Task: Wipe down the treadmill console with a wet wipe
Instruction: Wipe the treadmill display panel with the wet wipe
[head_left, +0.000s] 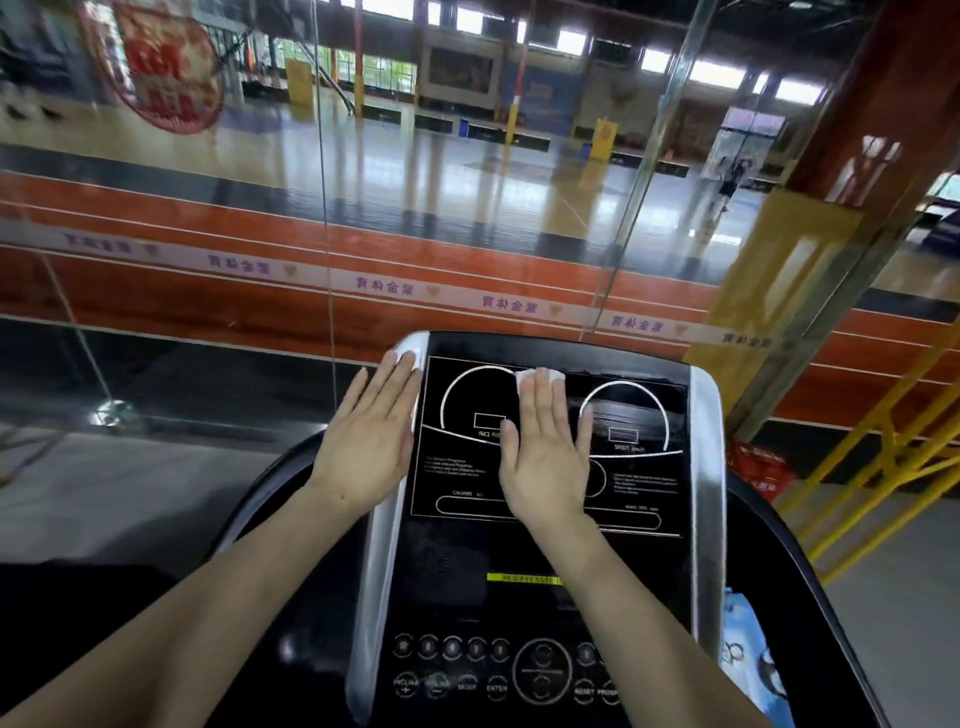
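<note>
The black treadmill console (639, 561) with white dial outlines and silver side trims fills the lower middle of the view. My right hand (545, 447) lies flat, fingers straight, on the display panel and presses a white wet wipe (525, 375) that peeks out beyond its fingertips. My left hand (371, 431) lies flat with straight fingers along the console's left silver trim (376, 587); a bit of white shows at its fingertips near the top corner. Most of the wipe is hidden under my right palm.
A row of round buttons (452, 649) sits on the lower console. A blue and white packet (748, 660) lies in the right side tray. A glass wall stands right behind the console, with yellow railings (883, 467) to the right.
</note>
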